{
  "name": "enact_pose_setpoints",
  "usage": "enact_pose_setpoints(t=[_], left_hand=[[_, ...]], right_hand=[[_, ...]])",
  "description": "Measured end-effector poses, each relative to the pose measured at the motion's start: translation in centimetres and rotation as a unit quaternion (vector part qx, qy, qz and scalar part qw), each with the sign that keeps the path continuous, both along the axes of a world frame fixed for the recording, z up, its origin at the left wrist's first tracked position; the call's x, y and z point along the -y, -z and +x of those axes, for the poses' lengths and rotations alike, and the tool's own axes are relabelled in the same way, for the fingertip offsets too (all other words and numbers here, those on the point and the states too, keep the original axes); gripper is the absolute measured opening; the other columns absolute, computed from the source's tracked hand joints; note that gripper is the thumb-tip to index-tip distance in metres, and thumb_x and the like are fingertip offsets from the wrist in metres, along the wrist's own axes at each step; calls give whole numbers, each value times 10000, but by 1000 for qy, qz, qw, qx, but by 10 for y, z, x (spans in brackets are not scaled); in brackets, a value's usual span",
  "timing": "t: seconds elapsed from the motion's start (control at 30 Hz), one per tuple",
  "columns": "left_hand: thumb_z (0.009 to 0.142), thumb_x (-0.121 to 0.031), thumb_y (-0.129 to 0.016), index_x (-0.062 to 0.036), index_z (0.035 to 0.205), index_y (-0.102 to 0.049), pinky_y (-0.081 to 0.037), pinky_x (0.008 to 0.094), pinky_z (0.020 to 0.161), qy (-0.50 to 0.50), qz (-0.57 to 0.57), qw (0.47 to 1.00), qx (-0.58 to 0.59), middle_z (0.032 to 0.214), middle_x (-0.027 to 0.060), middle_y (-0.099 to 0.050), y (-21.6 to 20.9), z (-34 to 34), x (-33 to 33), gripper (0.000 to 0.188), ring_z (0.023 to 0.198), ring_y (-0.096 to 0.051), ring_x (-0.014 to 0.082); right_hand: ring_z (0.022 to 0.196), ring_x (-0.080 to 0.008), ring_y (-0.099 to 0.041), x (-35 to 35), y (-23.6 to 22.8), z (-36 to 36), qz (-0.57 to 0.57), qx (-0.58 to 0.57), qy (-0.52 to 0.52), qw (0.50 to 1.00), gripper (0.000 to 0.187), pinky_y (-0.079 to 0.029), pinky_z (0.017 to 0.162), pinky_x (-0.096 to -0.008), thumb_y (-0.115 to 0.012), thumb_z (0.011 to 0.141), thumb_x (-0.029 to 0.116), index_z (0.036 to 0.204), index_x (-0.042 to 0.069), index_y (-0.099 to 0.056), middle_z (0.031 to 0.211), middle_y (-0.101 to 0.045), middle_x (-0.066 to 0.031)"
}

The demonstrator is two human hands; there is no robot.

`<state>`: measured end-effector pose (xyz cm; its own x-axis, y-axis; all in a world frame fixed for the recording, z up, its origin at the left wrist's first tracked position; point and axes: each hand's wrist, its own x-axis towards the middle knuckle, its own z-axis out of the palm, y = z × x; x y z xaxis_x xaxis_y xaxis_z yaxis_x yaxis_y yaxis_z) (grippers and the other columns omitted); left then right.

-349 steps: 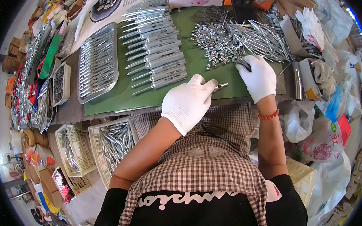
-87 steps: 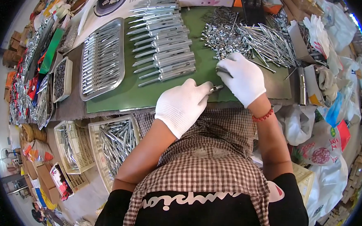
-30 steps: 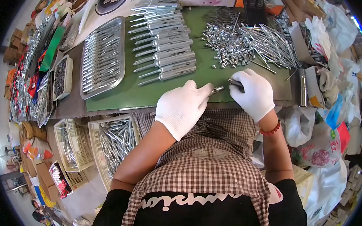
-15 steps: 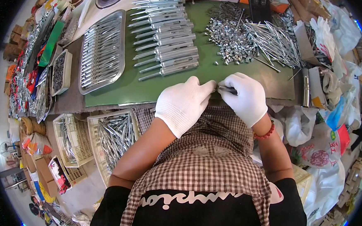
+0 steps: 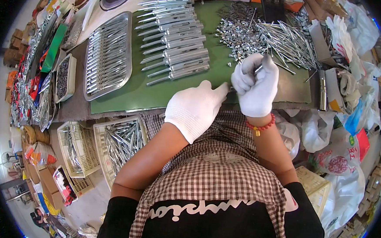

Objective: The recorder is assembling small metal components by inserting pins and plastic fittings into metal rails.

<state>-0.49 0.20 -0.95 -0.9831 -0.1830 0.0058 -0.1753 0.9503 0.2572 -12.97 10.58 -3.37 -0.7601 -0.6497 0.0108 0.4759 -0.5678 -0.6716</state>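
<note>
My left hand (image 5: 195,105), in a white knit glove, is closed at the front edge of the green mat (image 5: 156,100). Its thumb and forefinger press together; what they hold, if anything, is mostly hidden. Beside it, my gloved right hand (image 5: 257,89) is raised and turned, fingers curled in toward the palm. A short, shiny metal piece (image 5: 258,70) shows between those fingers; its exact kind cannot be made out. The right thumb and fingertips look grey with dirt. Ahead of my left hand lies a row of silver metal tube assemblies (image 5: 183,57) with thin pointed rods.
Small metal caps (image 5: 237,39) lie heaped beyond my right hand, beside a pile of long thin rods (image 5: 289,44). A metal tray (image 5: 129,67) of slim parts is at the left. Below the table edge stands a cream basket (image 5: 102,142) of metal parts.
My right hand has moved up and away from the left, turning with its fingers curled round the small metal piece. The left hand has barely moved.
</note>
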Motion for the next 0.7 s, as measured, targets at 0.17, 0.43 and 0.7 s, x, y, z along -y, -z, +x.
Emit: enact_pose_setpoints(t=[0.17,0.43,0.7], left_hand=[[957,-265,-539,-209,1153,-620,-518,446,566,5,2,1000,7,801,114,-596,1,-3,1,219,660,-640,330],[903,-139,-521,-66,905,-594,-572,438,644,60,-84,994,40,831,130,-627,-18,-20,-15,103,751,-702,319],[824,-171,-741,-102,991,-674,-501,387,597,-42,-51,980,-187,845,105,-643,4,64,23,192,680,-633,297]], right_hand=[[486,-109,-239,6,9,1,-11,-57,-2,998,545,-184,463,-292,-404,1022,456,664,48,-445,558,-265,23],[491,-66,-340,-4,20,8,67,-79,70,992,436,-222,471,-250,-396,988,321,677,61,-557,608,-485,-4],[618,-156,-520,-64,-23,-31,284,-363,317,829,284,-406,585,-291,-566,950,272,833,26,-643,729,-574,-64]])
